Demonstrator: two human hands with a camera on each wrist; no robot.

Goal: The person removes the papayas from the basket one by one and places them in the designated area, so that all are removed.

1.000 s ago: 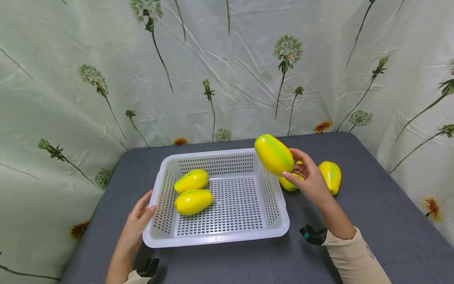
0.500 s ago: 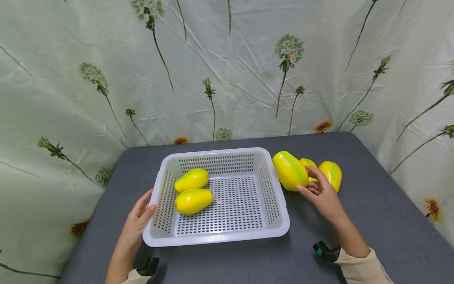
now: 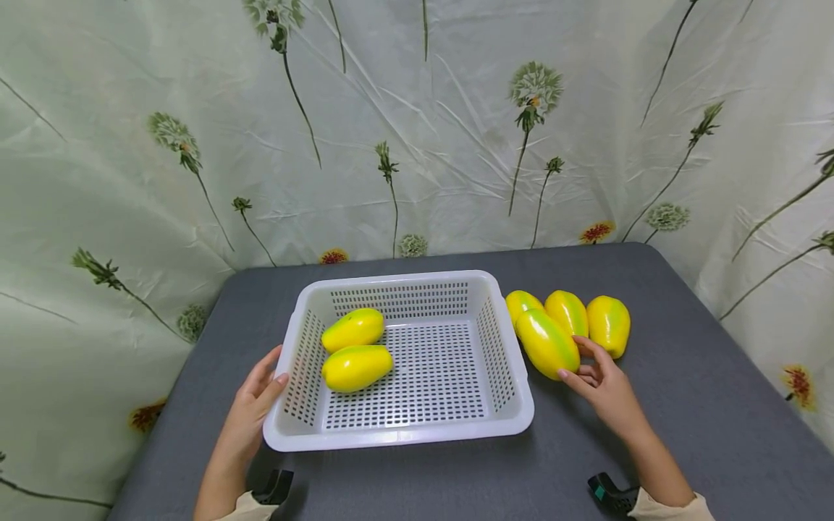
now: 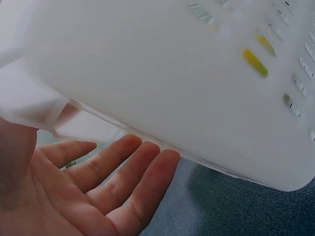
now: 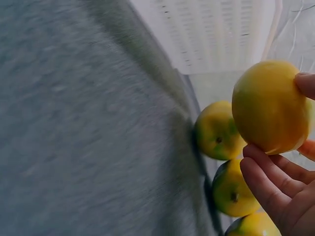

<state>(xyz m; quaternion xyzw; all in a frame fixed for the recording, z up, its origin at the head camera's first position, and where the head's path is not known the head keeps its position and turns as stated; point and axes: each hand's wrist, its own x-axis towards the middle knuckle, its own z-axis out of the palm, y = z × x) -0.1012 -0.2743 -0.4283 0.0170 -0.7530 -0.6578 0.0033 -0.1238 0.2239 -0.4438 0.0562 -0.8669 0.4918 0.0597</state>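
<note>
My right hand (image 3: 607, 391) pinches a yellow papaya (image 3: 547, 344) with green streaks between thumb and fingers, just right of the basket. In the right wrist view the papaya (image 5: 270, 105) appears end-on, fingertips against its underside. My left hand (image 3: 253, 394) holds the left rim of a white perforated plastic basket (image 3: 397, 437), thumb over the rim. The left wrist view has the fingers (image 4: 142, 189) along the basket's outer wall (image 4: 147, 73). Inside the basket, on its left side, lie two papayas, a rear one (image 3: 353, 329) and a front one (image 3: 357, 368).
Three more papayas stand in a row on the grey cloth-covered table (image 3: 684, 405), right of the basket: a left one (image 3: 521, 302), a middle one (image 3: 567, 311) and a right one (image 3: 609, 325). A flower-printed curtain (image 3: 449, 145) hangs behind the table.
My right hand has carried the papaya from above the basket's right rim rightward, down and nearer, in front of the row. The left hand and the basket stay put.
</note>
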